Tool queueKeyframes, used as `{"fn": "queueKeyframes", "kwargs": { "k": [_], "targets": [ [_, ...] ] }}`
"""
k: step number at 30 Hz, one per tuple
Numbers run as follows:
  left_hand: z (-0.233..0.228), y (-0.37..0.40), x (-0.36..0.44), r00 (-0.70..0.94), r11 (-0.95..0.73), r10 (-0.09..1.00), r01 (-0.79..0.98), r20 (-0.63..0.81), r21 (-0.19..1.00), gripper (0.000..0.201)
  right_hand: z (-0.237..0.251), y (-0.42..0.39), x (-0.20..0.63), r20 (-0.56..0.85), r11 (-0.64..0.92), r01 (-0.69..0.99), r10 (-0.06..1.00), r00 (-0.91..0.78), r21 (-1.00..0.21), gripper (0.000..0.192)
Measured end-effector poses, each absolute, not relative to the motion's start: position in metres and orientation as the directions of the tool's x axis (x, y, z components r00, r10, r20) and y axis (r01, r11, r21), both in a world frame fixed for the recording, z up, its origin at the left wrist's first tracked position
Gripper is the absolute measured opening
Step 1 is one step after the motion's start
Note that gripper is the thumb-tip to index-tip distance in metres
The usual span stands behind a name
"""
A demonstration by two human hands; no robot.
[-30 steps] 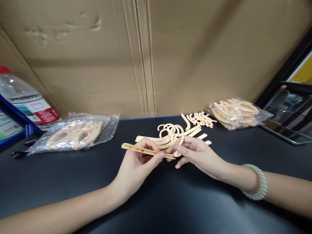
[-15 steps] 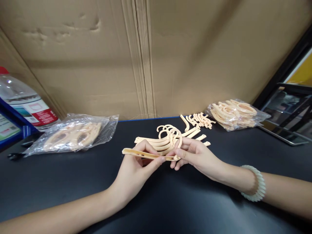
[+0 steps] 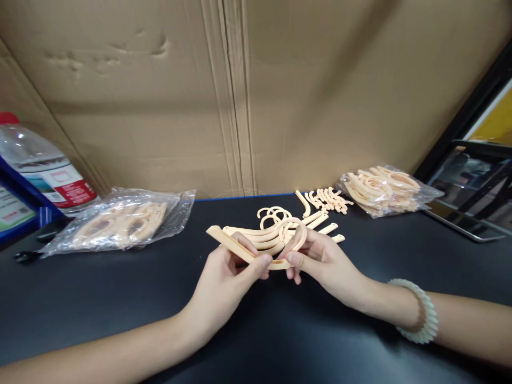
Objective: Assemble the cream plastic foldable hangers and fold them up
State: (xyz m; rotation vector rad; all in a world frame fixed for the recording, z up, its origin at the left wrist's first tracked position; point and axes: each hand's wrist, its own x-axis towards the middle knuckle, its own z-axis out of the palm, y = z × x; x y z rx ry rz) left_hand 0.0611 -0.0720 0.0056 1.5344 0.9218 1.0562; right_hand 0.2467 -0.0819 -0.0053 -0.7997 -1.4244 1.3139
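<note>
My left hand (image 3: 218, 285) pinches a long beige plastic hanger arm (image 3: 230, 243) between thumb and fingers, with its flat end sticking out to the upper left. At the arm's right end, my right hand (image 3: 334, 264) grips a curved beige hanger hook (image 3: 303, 236) near its base. Hook and arm meet between the two hands; whether they are joined or one piece, I cannot tell. Just behind my hands lie several similar long arms (image 3: 252, 231) and some curved hooks (image 3: 267, 217), partly hidden by my fingers.
Small curved pieces (image 3: 330, 199) lie at the table's back. A clear bag of beige parts (image 3: 382, 186) sits at back right, near a glossy dark panel (image 3: 472, 213). Another bag (image 3: 120, 221) lies left, beside a bottle (image 3: 60, 176). A cardboard wall (image 3: 168, 133) stands behind.
The hanger arm has tilted and turned, its left end now higher and its grooved side showing differently. The hook has shifted slightly right and down. Both hands keep their grip.
</note>
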Motion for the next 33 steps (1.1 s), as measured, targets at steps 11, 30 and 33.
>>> {"fn": "queueKeyframes", "kwargs": {
  "k": [11, 30, 33],
  "targets": [
    [0.004, -0.074, 0.066, 0.408, -0.071, 0.910, -0.034, 0.078, 0.997, 0.024, -0.001, -0.079, 0.250, 0.214, 0.213, -0.041, 0.914, -0.345, -0.976, 0.024],
    [0.006, -0.072, 0.064, 0.359, -0.019, 0.932, -0.102, 0.054, 0.995, 0.039, 0.024, 0.043, 0.347, 0.318, 0.704, 0.655, 0.709, -0.629, -0.274, 0.010],
    [0.006, -0.072, 0.064, 0.345, -0.007, 0.937, -0.129, 0.052, 0.992, 0.040, 0.033, 0.033, 0.333, 0.431, 0.683, 0.660, 0.721, -0.543, -0.312, 0.012]
  ]
}}
